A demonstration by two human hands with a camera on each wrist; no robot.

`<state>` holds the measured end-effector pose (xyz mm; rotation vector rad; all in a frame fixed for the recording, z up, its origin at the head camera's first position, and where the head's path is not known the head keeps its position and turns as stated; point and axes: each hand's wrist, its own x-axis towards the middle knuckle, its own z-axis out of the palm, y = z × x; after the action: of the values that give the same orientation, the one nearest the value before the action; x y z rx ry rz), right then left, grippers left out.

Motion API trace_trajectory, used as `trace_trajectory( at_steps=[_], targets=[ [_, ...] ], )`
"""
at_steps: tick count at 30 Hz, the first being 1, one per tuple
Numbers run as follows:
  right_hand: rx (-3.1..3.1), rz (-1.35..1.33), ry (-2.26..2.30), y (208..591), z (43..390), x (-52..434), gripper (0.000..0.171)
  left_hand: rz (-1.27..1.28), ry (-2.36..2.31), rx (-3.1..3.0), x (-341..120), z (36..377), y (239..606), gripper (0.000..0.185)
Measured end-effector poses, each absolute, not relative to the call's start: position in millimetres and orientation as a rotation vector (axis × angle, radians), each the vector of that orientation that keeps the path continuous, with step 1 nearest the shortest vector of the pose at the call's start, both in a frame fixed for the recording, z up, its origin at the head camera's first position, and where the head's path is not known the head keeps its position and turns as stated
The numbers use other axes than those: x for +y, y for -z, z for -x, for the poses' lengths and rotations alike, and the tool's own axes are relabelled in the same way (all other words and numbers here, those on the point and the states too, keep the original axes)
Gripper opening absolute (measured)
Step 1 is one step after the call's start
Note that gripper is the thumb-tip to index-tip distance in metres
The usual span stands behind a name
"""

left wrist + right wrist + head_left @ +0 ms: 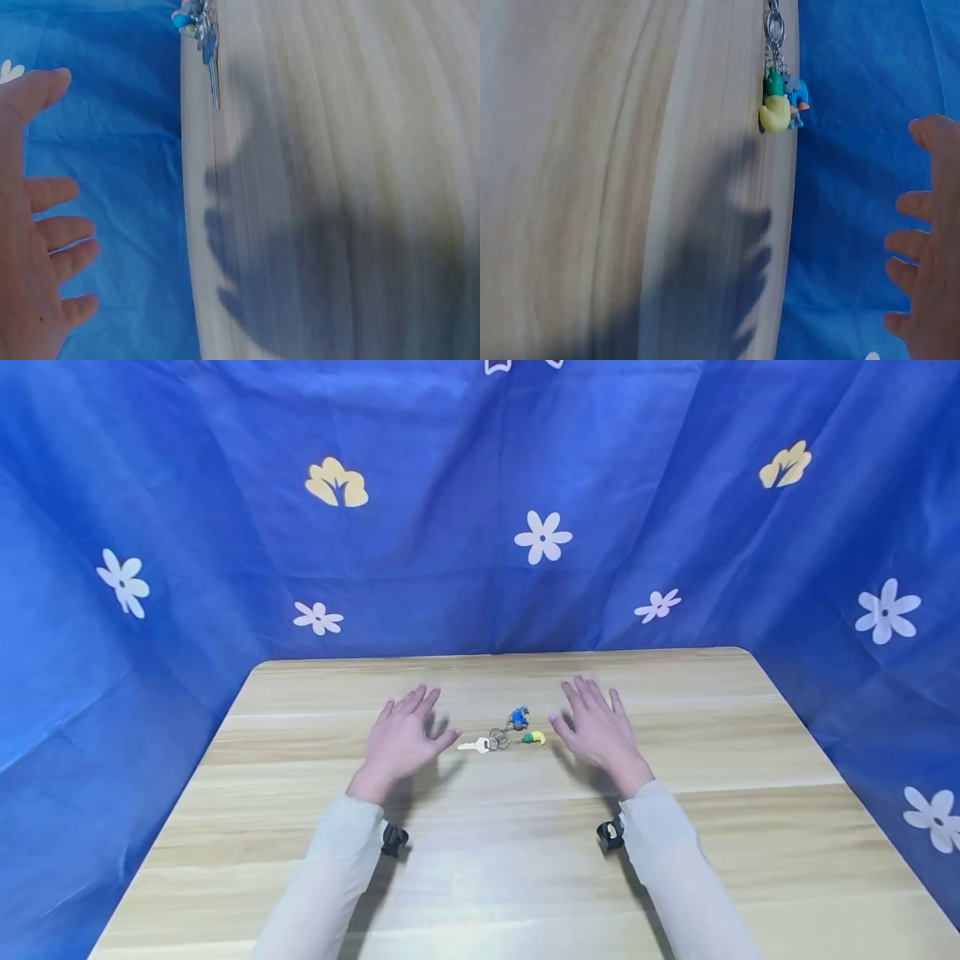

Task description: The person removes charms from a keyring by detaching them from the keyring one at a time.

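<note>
Your keyring [504, 738] lies on the wooden worktop [750, 752], with a silver key [475, 745], a blue charm [518, 718] and a yellow charm [535, 738] on it. Your left hand [405, 737] hovers just left of the keyring with fingers spread and relaxed, holding nothing. Your right hand [597, 727] hovers just right of it, also released and holding nothing. A blue cloth with flowers [543, 537] hangs behind the worktop and at both sides. The worktop's far edge is well behind the keyring.
</note>
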<state>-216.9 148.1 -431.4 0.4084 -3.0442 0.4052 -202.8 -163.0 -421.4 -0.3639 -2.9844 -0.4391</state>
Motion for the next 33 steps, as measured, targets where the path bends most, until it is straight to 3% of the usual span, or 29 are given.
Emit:
trace_trajectory(
  at_steps=[18,33],
  targets=[
    [-3.054,-0.549,-0.494,436.3,236.5,122.9,0.062,0.360,1.032,-2.989,-128.2,227.0,436.5,0.072],
    [-3.093,-0.785,-0.643,449.2,240.4,117.1,0.067,0.399,1.134,-3.041,-116.5,231.8,459.2,0.062]
  ],
)
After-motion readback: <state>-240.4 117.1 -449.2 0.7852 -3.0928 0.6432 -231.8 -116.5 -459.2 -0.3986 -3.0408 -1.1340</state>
